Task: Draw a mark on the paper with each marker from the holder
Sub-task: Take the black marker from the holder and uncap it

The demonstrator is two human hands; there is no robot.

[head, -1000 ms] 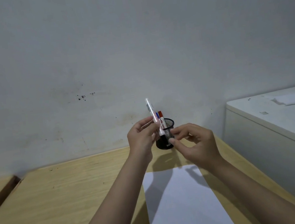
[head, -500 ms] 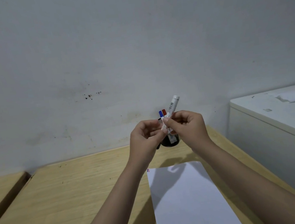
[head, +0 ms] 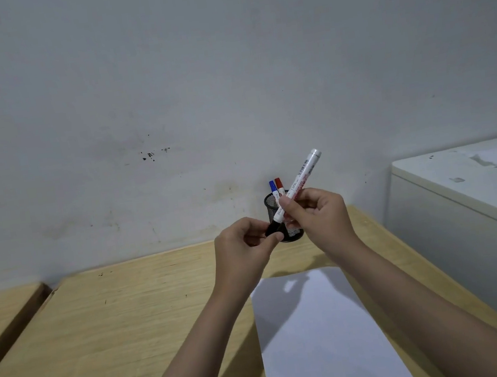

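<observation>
My right hand grips the white barrel of a black marker, held tilted in the air with its rear end up and to the right. My left hand pinches the marker's black cap at the lower end. Just behind the hands stands a black mesh holder with a blue marker and a red marker upright in it. A white sheet of paper lies on the wooden table below my forearms, with no mark visible on it.
A white cabinet stands right of the table, with a sheet of paper and a dark flat device on top. A second wooden surface adjoins at the left. A grey wall rises just behind the holder.
The marker passed from my left hand alone to both hands and tipped over to the right. My hands have drawn slightly apart, with the left now on the black cap.
</observation>
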